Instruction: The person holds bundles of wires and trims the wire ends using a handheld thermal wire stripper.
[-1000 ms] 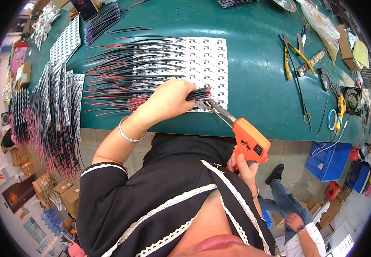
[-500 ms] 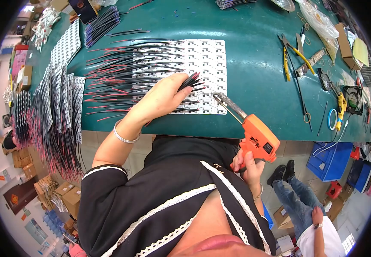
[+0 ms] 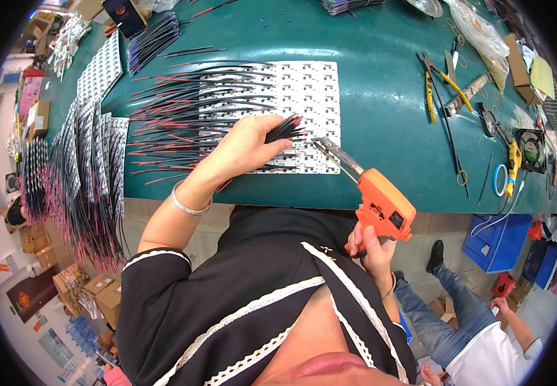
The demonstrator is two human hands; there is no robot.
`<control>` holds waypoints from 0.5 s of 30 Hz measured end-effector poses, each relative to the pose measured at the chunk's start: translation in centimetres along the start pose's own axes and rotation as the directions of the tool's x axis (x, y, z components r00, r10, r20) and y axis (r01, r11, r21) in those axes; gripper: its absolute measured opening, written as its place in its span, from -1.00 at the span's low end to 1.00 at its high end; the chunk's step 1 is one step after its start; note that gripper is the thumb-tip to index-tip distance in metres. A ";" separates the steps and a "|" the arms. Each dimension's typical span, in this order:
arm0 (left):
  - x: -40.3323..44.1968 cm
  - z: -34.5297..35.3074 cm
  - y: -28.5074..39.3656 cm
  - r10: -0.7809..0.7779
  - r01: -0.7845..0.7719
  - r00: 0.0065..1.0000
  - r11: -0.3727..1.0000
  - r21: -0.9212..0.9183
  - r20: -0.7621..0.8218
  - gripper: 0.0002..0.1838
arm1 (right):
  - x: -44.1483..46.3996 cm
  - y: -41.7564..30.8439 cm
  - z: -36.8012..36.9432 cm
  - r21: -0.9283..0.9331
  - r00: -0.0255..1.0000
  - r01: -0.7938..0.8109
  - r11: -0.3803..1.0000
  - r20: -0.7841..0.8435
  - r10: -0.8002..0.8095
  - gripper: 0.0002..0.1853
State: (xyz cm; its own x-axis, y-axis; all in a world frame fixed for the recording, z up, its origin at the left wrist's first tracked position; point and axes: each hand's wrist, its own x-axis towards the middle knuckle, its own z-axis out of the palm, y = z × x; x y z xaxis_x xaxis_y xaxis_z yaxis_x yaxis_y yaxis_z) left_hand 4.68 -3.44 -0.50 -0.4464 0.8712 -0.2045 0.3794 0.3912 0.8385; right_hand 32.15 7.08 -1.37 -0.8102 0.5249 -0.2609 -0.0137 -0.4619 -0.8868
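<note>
My left hand [image 3: 247,147] is closed around a bundle of short black wires with red ends [image 3: 285,129], low over a white panel of small circuit boards [image 3: 322,96]. Rows of black and red wires [image 3: 169,116] run off the panel's left side. In my right hand [image 3: 373,249], by the table's front edge, is an orange soldering gun [image 3: 388,204]. Its metal tip points up and left, over the panel's lower right part, close to the wire ends. Whether the tip touches a board or wire I cannot tell.
Wired panels [image 3: 88,154] are stacked at the left, wires hanging over the edge. A wire bundle [image 3: 153,42] lies at the back left. Yellow-handled pliers [image 3: 442,80] and a small fan [image 3: 531,150] lie right. A person in jeans [image 3: 442,315] is behind at lower right.
The soldering gun and its tip have shifted slightly left, nearer the wire bundle. My left hand has barely moved. The person at lower right has changed stance.
</note>
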 end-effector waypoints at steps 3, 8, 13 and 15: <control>0.1 -0.2 0.3 -0.080 0.078 0.996 0.996 0.052 0.034 -0.81 | 0.2 -0.3 0.3 0.002 1.000 -0.017 1.000 -0.018 0.017 -0.72; 0.1 -0.2 0.6 -0.068 0.073 0.997 0.983 0.169 -0.032 -0.82 | 0.1 -0.2 0.4 0.006 0.999 -0.038 0.999 -0.020 0.038 -0.74; 0.1 0.5 0.2 -0.007 0.019 0.998 0.984 0.179 -0.066 -0.82 | 0.3 -0.3 0.6 -0.018 0.997 -0.080 0.997 -0.018 0.080 -0.75; 0.1 0.6 0.2 0.010 0.004 0.998 0.978 0.207 -0.068 -0.81 | 0.3 -0.1 0.5 -0.032 0.995 -0.098 0.995 -0.012 0.098 -0.70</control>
State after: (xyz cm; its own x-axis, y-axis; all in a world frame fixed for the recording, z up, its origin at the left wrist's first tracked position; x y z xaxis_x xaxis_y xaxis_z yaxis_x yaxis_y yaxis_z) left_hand 5.19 -3.08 -0.71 -0.4967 0.8528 -0.1613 0.5366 0.4479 0.7151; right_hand 31.60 6.91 -1.19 -0.8007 0.4853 -0.3511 0.0850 -0.4881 -0.8686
